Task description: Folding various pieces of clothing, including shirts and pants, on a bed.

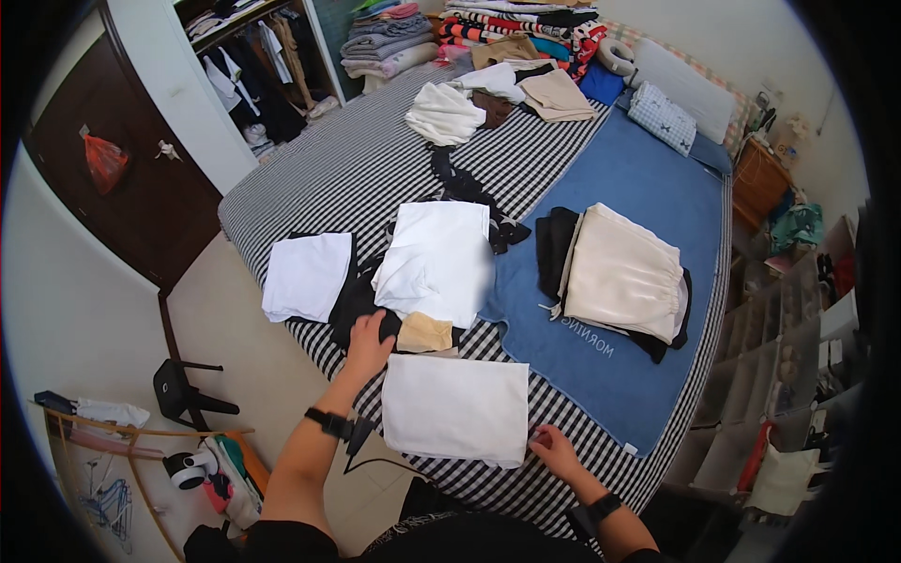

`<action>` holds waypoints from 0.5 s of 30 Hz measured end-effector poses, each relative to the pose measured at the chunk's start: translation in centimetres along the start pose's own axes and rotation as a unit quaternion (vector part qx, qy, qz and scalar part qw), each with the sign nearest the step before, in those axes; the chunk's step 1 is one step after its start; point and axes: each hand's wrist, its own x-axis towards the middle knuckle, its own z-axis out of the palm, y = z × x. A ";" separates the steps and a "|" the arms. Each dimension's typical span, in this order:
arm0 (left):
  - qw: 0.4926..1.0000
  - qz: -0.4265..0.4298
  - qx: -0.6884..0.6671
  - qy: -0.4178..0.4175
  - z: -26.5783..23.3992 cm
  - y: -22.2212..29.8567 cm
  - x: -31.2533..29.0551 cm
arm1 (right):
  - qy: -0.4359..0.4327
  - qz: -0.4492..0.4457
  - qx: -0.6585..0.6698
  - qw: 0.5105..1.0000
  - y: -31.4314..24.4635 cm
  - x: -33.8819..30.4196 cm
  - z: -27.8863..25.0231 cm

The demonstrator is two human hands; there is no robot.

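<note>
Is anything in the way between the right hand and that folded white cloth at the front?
Nothing visible: the right hand is right by the right edge of the folded white cloth. Whether they touch is hard to tell.

And here's a black band (330, 422) just behind my bare left hand (371, 340), boxy black module (359, 433) attached, dark cable (380, 461) trailing; another black strap (593, 511) behind my right hand (556, 450); farther back, a black sleeve (291, 541).

Head-worn fisheye, downward over hands (372, 340)
</note>
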 end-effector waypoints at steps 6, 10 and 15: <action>0.985 0.002 0.171 0.010 3.3 1.6 8.6 | 0.069 0.126 0.071 0.987 3.3 -3.7 -2.7; 0.994 -0.055 0.093 -0.033 3.8 -0.4 11.6 | 0.094 0.159 0.099 0.978 3.6 -6.5 -3.7; 0.994 -0.026 -0.075 0.069 3.0 -2.4 15.1 | 0.113 0.200 0.180 0.956 2.9 -8.0 -3.5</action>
